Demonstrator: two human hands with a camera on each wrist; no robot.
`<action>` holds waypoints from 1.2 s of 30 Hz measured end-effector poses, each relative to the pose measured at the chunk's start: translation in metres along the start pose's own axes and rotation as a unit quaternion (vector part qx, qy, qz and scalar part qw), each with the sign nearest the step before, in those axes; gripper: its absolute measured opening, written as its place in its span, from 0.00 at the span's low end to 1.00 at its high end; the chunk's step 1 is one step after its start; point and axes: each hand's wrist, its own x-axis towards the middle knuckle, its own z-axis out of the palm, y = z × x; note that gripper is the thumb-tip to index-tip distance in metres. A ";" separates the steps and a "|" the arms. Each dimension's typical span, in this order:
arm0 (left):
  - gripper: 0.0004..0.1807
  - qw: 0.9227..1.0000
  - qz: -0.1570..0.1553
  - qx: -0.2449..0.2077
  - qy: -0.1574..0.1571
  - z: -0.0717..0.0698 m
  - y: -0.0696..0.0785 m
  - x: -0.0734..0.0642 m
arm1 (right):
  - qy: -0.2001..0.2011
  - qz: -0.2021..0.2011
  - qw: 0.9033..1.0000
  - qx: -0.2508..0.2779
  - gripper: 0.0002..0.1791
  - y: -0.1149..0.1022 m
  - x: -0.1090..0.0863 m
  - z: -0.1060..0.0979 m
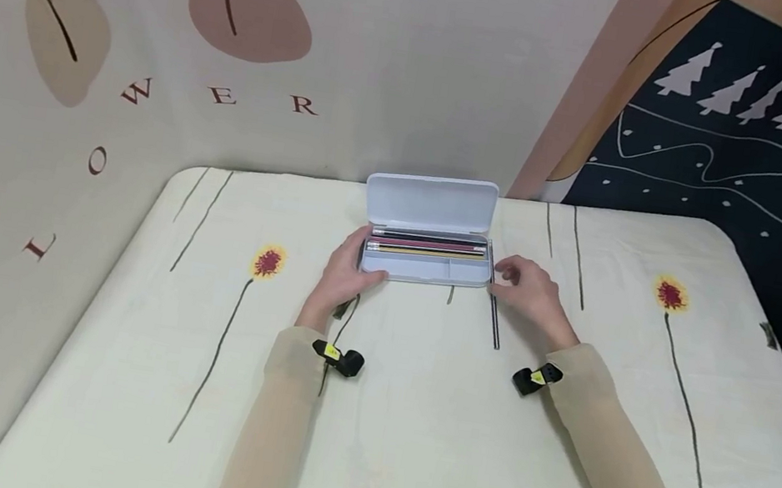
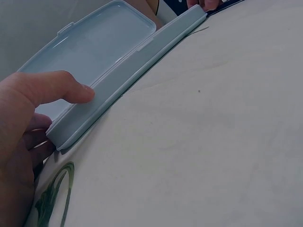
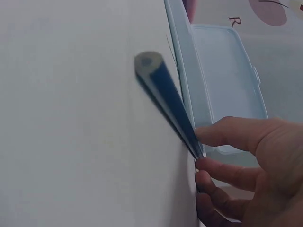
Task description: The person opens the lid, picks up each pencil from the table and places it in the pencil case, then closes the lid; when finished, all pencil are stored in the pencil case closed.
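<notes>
Partly hidden pencil [image 3: 165,97] in right hand [image 3: 241,165]

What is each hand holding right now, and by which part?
The right hand pinches a blue pencil near one end. The left hand grips the left end of the open pencil case.

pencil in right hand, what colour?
Dark blue pencil, grey at its end; clearest in the right wrist view.

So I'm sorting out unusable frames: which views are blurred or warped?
Right wrist view: the blue pencil is soft at its near end. Left wrist view: the pencil case is fairly sharp. Head view: evenly lit, table edge bowed by the wide lens.
</notes>
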 end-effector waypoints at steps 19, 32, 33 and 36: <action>0.46 1.000 -0.003 0.004 0.000 -0.001 0.003 -0.001 | 0.026 0.016 1.000 0.004 0.18 -0.001 -0.003 -0.004; 0.46 1.000 -0.003 0.003 -0.001 0.000 0.000 -0.001 | 0.046 0.007 0.999 0.020 0.14 0.016 -0.013 -0.017; 0.46 1.000 -0.003 0.004 -0.001 0.000 0.000 -0.001 | 0.045 0.007 0.999 0.023 0.14 0.017 -0.015 -0.019; 0.46 1.000 -0.002 0.005 0.000 0.000 -0.001 0.000 | 0.042 0.003 0.998 0.036 0.13 0.019 -0.018 -0.023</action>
